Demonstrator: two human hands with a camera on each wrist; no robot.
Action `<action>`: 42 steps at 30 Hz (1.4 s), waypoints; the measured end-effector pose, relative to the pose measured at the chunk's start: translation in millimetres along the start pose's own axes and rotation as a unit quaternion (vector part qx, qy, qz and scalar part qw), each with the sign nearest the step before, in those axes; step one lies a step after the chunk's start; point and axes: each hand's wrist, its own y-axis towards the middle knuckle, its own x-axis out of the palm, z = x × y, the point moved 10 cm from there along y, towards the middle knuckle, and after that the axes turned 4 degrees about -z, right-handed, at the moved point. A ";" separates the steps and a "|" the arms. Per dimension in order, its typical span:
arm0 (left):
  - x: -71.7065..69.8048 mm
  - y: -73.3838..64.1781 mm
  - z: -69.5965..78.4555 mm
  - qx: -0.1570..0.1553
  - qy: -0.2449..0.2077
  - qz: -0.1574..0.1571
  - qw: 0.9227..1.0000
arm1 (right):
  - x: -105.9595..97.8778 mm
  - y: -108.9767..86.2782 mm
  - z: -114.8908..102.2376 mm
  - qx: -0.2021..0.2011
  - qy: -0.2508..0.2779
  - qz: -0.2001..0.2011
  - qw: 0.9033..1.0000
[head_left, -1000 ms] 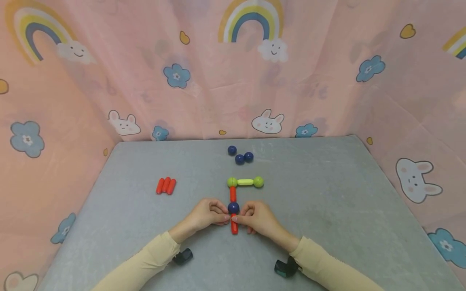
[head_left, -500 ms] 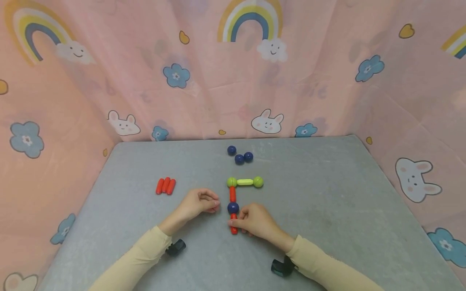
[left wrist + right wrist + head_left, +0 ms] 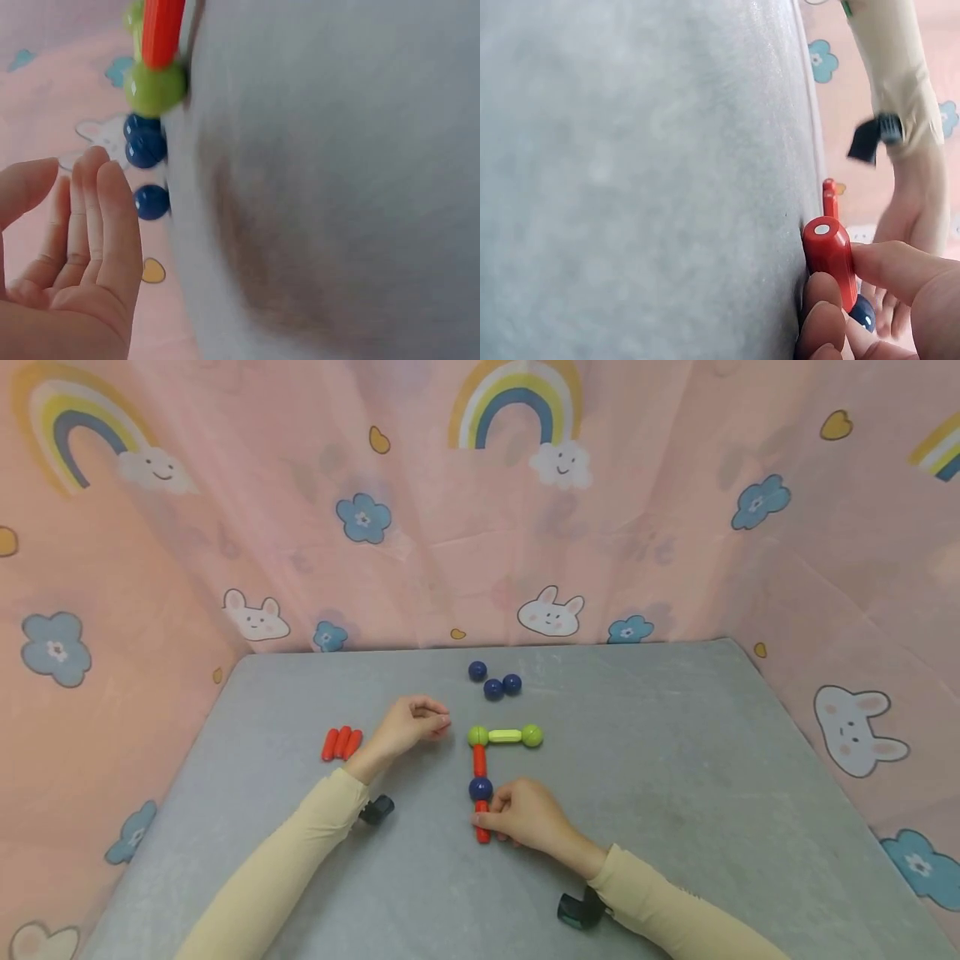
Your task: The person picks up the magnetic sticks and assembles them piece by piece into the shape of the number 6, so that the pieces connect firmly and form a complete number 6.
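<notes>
Probably a curtained-off nook — pink cartoon-print cloth (image 3: 465, 552) around a grey tabletop (image 3: 675, 735)

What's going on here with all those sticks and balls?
Somebody's right hand pinches a red stick lined up with a blue ball. Beyond that ball come another red stick, then a green stick between two green balls. The left hand hovers nearby, holding nothing. Three more red sticks lie off to the left, and three loose blue balls sit at the back.
</notes>
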 end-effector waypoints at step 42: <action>14.1 106.9 9.9 0.037 0.181 0.016 0.983 | 7.1 3.3 -0.2 0.016 0.013 -0.009 1.000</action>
